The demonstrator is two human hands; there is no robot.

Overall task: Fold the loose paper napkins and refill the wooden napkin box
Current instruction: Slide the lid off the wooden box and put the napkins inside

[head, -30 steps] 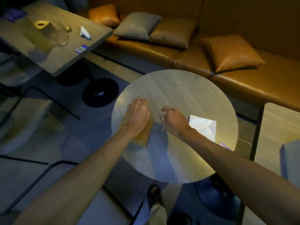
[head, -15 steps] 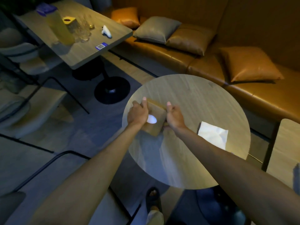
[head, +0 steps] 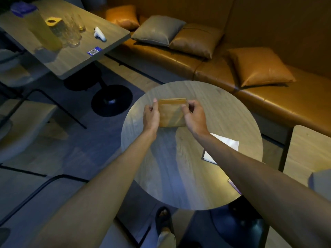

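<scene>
Head view, nearest first: what do you count?

— One sandalled foot (head: 163, 216) below the round table (head: 179, 179), two bare forearms reaching over it, and one white patch of paper napkins (head: 226, 144) lying on the table behind the right wrist, partly under that forearm. How many sheets, I cannot tell.

And the hands?

— Two, both on the one wooden napkin box (head: 171, 113) between them. The left hand (head: 151, 117) grips its left side, thumb pointing away. The right hand (head: 194, 116) grips the right side, thumb laid on the top face, fingers curled. Whether the box rests on the table or is lifted, I cannot tell.

Beyond the fingertips?

— Four cushions (head: 259, 66) on one leather bench (head: 295, 104), and far off past the left hand, a second table (head: 75, 58).
</scene>
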